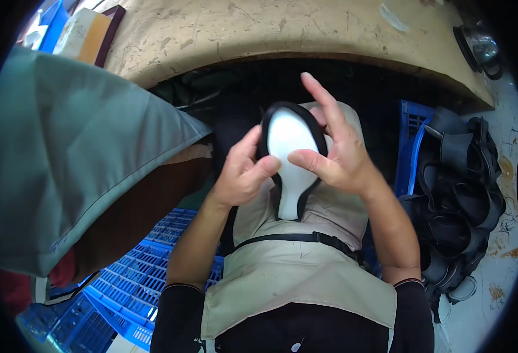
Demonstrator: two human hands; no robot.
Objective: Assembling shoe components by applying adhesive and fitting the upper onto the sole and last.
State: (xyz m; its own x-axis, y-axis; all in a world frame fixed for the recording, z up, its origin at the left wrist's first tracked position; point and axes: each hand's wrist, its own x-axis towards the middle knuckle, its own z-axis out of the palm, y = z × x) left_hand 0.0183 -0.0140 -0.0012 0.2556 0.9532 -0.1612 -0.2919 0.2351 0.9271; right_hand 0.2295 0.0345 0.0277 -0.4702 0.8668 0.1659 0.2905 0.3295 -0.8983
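Above my lap I hold a black shoe [294, 138] with a white, sole-shaped face turned up. Its rounded wide end points away from me and the narrow end toward my waist. My left hand [244, 170] grips its left edge, thumb on the rim of the white face and fingers curled behind. On the other side, my right hand [335, 144] presses its thumb on the white face. The right index finger stretches up and away, while the other fingers are partly hidden behind the shoe. A beige apron [300, 265] with a black strap covers my lap.
A worn tan worktable [259, 29] curves across the far side, with a glass jar [483, 47] at its right. Black shoe parts [459, 200] pile by a blue crate [410, 147] at right. Grey-green cloth [88, 159] hangs at left above blue plastic crates [135, 276].
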